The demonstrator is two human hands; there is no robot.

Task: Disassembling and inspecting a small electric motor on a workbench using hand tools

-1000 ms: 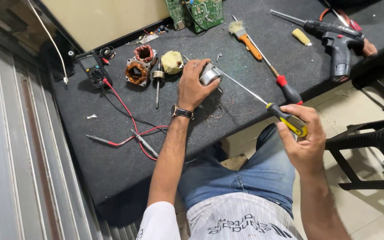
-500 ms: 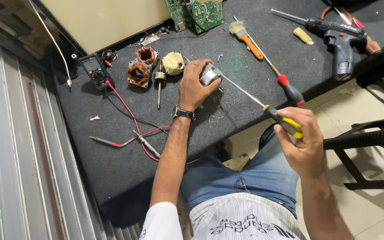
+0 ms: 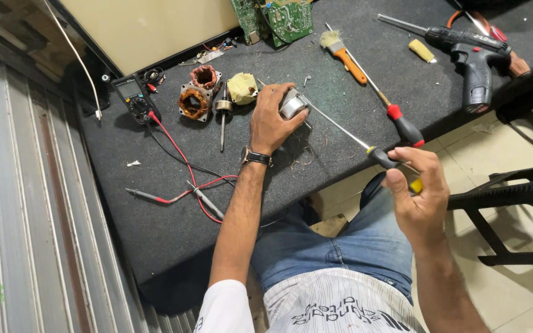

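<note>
Dark grey felt covers the workbench (image 3: pixel 174 246), and on it, near the middle of the far half, sits a small silvery metal motor part (image 3: pixel 292 103) with the left hand (image 3: pixel 271 120) clamped over it from the near side, fingers curled over the top and thumb against its right flank. The left forearm runs straight up from the lap, a dark-strapped wristwatch (image 3: pixel 255 156) on the wrist. A long screwdriver (image 3: pixel 353 137) with a black and yellow handle slants from the metal part down to the right hand (image 3: pixel 419 191), its thin shaft meeting the part at the right edge (whether the tip is seated in a screw cannot be made out). The right hand is closed around the handle, held off the bench edge above the knee in blue jeans, fingers wrapped and knuckles toward the camera. Left of the gripped part lie a yellowish wound coil (image 3: pixel 242 87), a rotor shaft (image 3: pixel 223 117) and two copper-wound stators (image 3: pixel 195 100). Further left is a black multimeter (image 3: pixel 132 94) with red and black probe leads (image 3: pixel 180 191) trailing toward the near edge. Beyond the screwdriver lie a second screwdriver (image 3: pixel 396 120) with a red and black handle, an orange-handled brush (image 3: pixel 343 54), green circuit boards (image 3: pixel 276 17) and a black cordless drill (image 3: pixel 470 58).
</note>
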